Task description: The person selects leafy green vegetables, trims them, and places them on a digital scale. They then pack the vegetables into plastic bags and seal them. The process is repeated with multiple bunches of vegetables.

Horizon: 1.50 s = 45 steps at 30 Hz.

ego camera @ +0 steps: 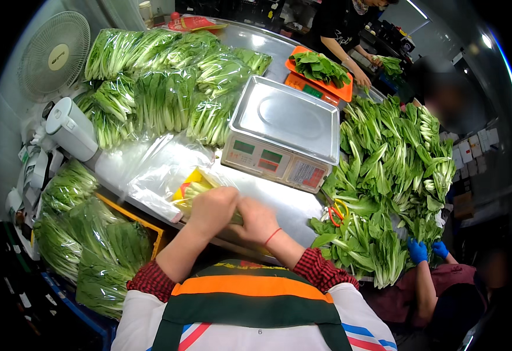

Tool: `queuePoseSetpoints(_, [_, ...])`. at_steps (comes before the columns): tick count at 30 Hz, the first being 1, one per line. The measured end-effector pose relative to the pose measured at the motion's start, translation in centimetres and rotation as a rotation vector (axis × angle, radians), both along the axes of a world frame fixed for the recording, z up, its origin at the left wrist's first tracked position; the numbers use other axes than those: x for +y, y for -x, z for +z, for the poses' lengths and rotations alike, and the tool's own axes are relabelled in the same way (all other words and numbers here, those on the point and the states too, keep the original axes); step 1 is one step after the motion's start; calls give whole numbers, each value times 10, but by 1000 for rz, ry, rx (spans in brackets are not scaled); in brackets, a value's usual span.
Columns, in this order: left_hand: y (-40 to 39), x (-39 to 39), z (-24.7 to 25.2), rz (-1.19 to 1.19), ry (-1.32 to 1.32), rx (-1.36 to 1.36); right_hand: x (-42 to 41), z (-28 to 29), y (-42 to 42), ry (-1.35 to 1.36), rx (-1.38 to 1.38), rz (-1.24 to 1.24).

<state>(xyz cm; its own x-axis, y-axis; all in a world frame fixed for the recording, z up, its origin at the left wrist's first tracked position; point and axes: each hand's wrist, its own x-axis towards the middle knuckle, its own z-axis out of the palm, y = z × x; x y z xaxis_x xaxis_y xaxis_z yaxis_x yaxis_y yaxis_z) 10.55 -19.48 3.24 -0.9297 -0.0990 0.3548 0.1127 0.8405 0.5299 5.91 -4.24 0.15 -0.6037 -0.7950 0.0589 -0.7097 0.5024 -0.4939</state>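
Observation:
Close together at the table's front edge, my left hand [214, 208] and my right hand [258, 220] grip a clear plastic bag of leafy greens [193, 189]. Pale stems and a yellow and red printed patch show past my left knuckles. My fingers and body hide the rest of the bag. Just beyond, on the left, lies a pile of clear plastic bags [144, 162]. A digital scale [278, 158] with a bare steel pan [291, 116] stands ahead of my hands. Scissors with red and yellow handles [338, 213] lie to the right, against loose greens [383, 162].
Bagged greens [163, 96] cover the table's back left; more bags [102, 245] fill a crate by my left side. A white pitcher [71, 127] and a fan [56, 57] stand left. An orange scale [343, 90] holds leaves near one co-worker. Another's blue-gloved hands [417, 251] touch greens at right.

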Motion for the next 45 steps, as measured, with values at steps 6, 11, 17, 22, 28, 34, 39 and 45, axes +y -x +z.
queuePoseSetpoints(6, [4,-25,12,228,-53,202,27,23,2,113,159,-104])
queuePoseSetpoints(11, [1,-4,15,41,-83,128,29,24,5,139,250,-40])
queuePoseSetpoints(17, [-2,-12,14,84,-260,154,41,22,-2,124,177,-157])
queuePoseSetpoints(22, [-9,42,6,-277,140,41,27,-26,3,110,166,-250])
queuePoseSetpoints(28, [-2,24,-3,243,77,559,34,11,2,416,-167,-479])
queuePoseSetpoints(34, [-13,16,-18,123,-377,-104,28,28,-2,357,-117,-481])
queuePoseSetpoints(39, [-69,67,-98,-102,-687,-488,21,-15,9,-49,-83,-343])
queuePoseSetpoints(45, [-74,68,-86,-191,-641,-577,16,-1,-19,114,279,-144])
